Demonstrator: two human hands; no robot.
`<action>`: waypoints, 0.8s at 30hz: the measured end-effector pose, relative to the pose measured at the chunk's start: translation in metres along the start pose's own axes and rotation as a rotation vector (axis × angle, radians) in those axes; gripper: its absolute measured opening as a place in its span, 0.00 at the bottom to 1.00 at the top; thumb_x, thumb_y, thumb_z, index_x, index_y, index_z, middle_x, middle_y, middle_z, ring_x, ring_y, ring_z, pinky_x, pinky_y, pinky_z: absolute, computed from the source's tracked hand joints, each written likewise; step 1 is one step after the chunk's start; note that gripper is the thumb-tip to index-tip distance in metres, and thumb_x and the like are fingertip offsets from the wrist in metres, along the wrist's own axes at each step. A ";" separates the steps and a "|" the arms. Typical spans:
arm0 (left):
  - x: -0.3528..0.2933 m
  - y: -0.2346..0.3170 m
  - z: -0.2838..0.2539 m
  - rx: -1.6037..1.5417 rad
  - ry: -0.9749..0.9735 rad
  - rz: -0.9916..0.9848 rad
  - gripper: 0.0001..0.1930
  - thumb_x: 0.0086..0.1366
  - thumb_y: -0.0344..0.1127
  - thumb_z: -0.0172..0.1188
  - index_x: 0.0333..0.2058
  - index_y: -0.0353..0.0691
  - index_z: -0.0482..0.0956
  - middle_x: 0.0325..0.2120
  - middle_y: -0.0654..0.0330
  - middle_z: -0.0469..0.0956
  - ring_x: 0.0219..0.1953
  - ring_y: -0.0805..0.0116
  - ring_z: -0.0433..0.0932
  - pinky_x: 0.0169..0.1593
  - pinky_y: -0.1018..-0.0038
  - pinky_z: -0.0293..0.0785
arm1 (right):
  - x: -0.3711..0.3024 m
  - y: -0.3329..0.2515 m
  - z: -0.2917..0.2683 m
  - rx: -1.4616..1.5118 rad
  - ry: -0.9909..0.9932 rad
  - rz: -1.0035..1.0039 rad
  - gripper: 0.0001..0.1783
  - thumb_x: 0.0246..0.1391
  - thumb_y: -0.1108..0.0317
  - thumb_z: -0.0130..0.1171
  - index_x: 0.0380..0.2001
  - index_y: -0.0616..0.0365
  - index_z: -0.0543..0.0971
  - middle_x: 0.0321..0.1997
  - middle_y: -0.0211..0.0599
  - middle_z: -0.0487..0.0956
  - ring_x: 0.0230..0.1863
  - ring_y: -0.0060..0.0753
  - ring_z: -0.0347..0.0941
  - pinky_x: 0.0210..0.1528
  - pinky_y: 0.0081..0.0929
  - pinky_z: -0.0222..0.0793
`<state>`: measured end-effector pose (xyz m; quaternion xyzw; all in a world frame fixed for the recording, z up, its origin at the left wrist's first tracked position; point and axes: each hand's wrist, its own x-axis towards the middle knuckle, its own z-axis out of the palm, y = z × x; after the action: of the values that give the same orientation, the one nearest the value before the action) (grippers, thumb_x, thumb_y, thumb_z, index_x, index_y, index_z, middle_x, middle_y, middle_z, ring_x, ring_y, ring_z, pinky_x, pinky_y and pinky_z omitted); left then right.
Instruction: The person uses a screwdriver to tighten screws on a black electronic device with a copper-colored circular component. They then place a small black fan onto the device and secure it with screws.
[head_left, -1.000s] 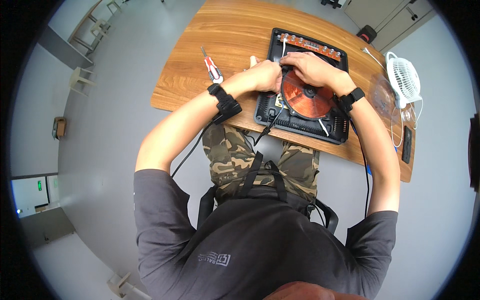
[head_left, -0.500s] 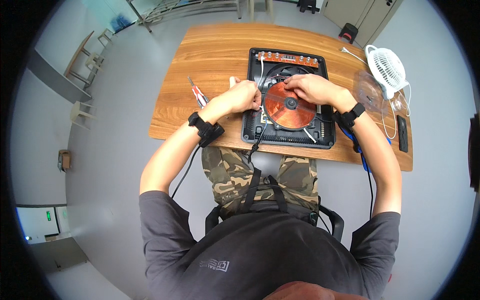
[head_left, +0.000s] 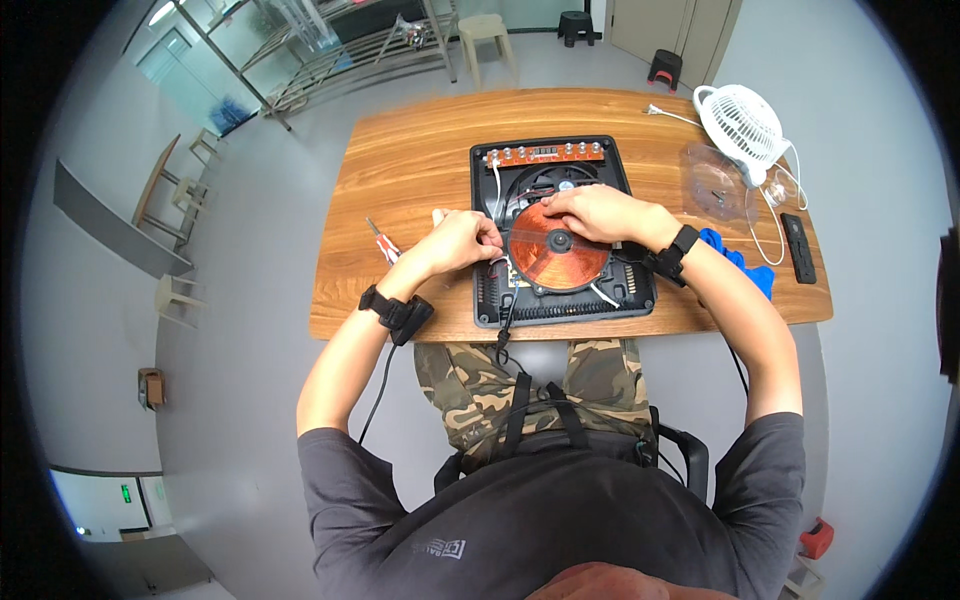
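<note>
An opened induction cooker's black housing (head_left: 638, 298) lies on the wooden table, with a round copper coil (head_left: 578, 266) in it. At the coil's left edge, my left hand (head_left: 462, 243) pinches with thumb and forefinger by some thin wires; what sits between the fingertips is too small to make out. My right hand (head_left: 600, 212) reaches over the coil from the right, its bent fingers gripping the upper rim. Above the coil runs an orange button board (head_left: 545, 153), with a white cable (head_left: 497, 185) hanging from its left end. A black cord (head_left: 504, 335) leaves the near edge.
Left of the cooker lies a red-and-white screwdriver (head_left: 383, 243). On the right stand a white fan (head_left: 742, 125) and a clear plastic tray (head_left: 712, 180) with small dark parts. A blue cloth-like thing (head_left: 745, 268) and a black strip (head_left: 798, 248) are at the right edge.
The whole view has shifted, so the table sits lower in it. Both hands stay at nearly the same spots on the coil, with only slight finger movement.
</note>
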<state>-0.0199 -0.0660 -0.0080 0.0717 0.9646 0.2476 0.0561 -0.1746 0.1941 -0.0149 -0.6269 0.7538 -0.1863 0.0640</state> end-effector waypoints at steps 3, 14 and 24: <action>0.003 -0.009 -0.008 -0.145 0.053 -0.028 0.09 0.61 0.36 0.71 0.36 0.37 0.88 0.35 0.56 0.86 0.39 0.62 0.85 0.46 0.67 0.78 | -0.002 -0.006 -0.004 0.028 -0.022 0.020 0.19 0.60 0.73 0.53 0.54 0.59 0.80 0.60 0.49 0.80 0.60 0.57 0.76 0.61 0.49 0.73; -0.026 -0.088 -0.056 0.026 0.054 -0.411 0.09 0.61 0.29 0.69 0.39 0.33 0.87 0.33 0.52 0.86 0.36 0.60 0.86 0.43 0.66 0.82 | -0.008 0.003 0.008 0.047 0.065 -0.110 0.16 0.56 0.78 0.54 0.48 0.63 0.80 0.59 0.57 0.79 0.62 0.61 0.74 0.64 0.48 0.72; -0.017 -0.087 -0.020 0.183 0.053 -0.092 0.10 0.58 0.29 0.71 0.38 0.34 0.87 0.34 0.48 0.86 0.38 0.52 0.86 0.44 0.63 0.81 | -0.005 0.000 0.008 0.008 0.055 -0.102 0.16 0.56 0.77 0.52 0.48 0.62 0.80 0.58 0.56 0.80 0.60 0.60 0.75 0.63 0.48 0.72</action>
<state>-0.0155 -0.1535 -0.0311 0.0258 0.9865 0.1576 0.0353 -0.1713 0.1979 -0.0232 -0.6587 0.7218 -0.2094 0.0359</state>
